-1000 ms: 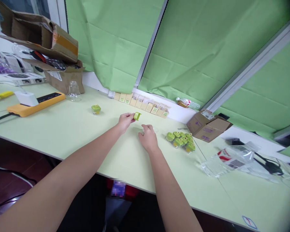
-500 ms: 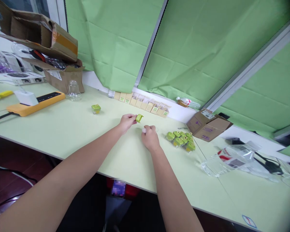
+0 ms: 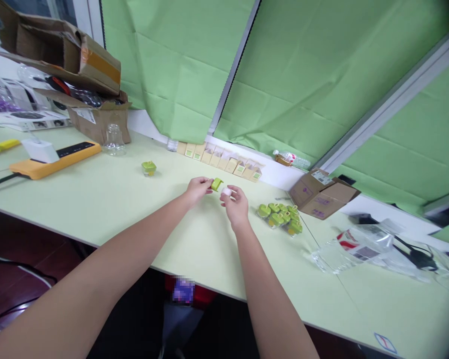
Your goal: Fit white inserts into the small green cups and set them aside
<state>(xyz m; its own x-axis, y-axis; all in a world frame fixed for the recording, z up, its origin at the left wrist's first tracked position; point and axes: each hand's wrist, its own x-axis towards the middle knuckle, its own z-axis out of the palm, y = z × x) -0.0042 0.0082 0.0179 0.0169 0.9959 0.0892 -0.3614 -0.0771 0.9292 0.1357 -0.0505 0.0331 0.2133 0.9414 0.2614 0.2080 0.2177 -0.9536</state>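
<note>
Between its fingertips my left hand (image 3: 199,191) holds a small green plastic cap (image 3: 216,184), its hollow side turned to the right. My right hand (image 3: 236,203) pinches a small white rounded piece (image 3: 226,191) just right of the cap, with a narrow gap between the two. To the right of my right hand lies a cluster of several small clear containers with green lids (image 3: 280,217). One more green-lidded container (image 3: 148,168) stands alone to the left of my hands.
A row of small beige boxes (image 3: 220,158) lines the wall behind my hands. On the left are an orange power strip (image 3: 56,159), a clear jar (image 3: 114,140) and cardboard boxes (image 3: 97,117). A cardboard box (image 3: 322,195) and a large clear bottle (image 3: 353,247) are at the right.
My right hand has turned and risen slightly, bringing the white piece up nearer the green cap. The left hand with the cap has shifted only a little to the right.
</note>
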